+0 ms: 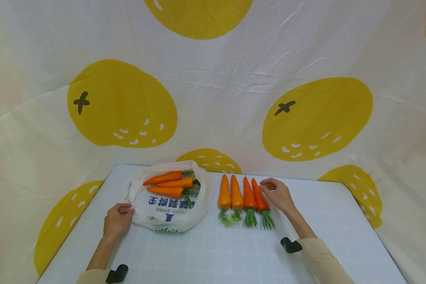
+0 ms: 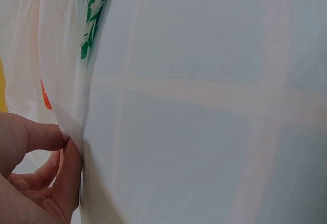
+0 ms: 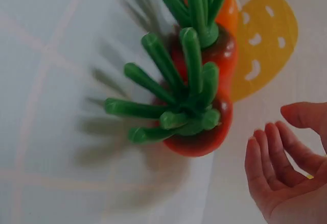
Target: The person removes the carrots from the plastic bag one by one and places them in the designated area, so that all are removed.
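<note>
A white plastic bag (image 1: 200, 213) with printed writing lies at the left of the table, its mouth spread toward the camera. Inside it show three orange carrots (image 1: 166, 192) with green tops. My left hand (image 1: 117, 221) pinches the bag's left edge between thumb and fingers, as the left wrist view confirms. To the right of the bag, several carrots (image 1: 236, 193) lie in a row, leafy ends toward me. My right hand (image 1: 277, 194) is beside the rightmost red-orange carrot (image 1: 261, 201). In the right wrist view its fingers (image 3: 276, 150) are loosely bent and hold nothing, apart from that carrot.
The table (image 1: 213, 256) has a pale blue checked cover. Behind it hangs a white cloth (image 1: 216, 106) printed with large yellow fruit. A dark wrist device (image 1: 291, 245) shows at the right sleeve, and another (image 1: 117, 273) at the left sleeve.
</note>
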The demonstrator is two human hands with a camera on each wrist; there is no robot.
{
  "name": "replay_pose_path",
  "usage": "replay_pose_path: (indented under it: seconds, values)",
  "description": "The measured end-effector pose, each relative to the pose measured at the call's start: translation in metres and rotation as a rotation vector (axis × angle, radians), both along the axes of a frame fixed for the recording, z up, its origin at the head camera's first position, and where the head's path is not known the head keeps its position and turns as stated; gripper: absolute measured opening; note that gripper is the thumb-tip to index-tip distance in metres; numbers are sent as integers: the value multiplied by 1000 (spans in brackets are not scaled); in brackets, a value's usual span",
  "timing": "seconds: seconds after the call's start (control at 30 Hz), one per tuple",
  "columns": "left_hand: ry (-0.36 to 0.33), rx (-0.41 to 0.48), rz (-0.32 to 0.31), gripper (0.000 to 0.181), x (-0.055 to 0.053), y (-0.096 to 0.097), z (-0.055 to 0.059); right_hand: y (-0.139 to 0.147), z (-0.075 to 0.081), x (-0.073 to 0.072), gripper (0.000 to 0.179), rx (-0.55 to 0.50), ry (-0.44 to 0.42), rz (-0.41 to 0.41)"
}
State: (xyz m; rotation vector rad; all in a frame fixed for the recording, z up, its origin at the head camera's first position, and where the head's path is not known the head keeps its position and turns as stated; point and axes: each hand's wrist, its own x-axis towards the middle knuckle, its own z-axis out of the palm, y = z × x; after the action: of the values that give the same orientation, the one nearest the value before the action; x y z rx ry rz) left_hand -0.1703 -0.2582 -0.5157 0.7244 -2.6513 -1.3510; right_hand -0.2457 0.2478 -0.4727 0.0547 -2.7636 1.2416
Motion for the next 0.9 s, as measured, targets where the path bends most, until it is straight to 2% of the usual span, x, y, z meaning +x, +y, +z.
replay_pose_path:
  seconds: [0.27, 0.6, 0.9]
  values:
    - [-1, 1, 9, 30, -1, 0, -2, -27, 18, -3, 18, -69, 50, 83]
    - [-4, 16, -12, 31, 0, -1, 2, -63, 42, -6, 21, -136, 127, 205]
    - [-24, 17, 9, 32, -3, -1, -2, -94, 49, -10, 16, -179, 216, 290]
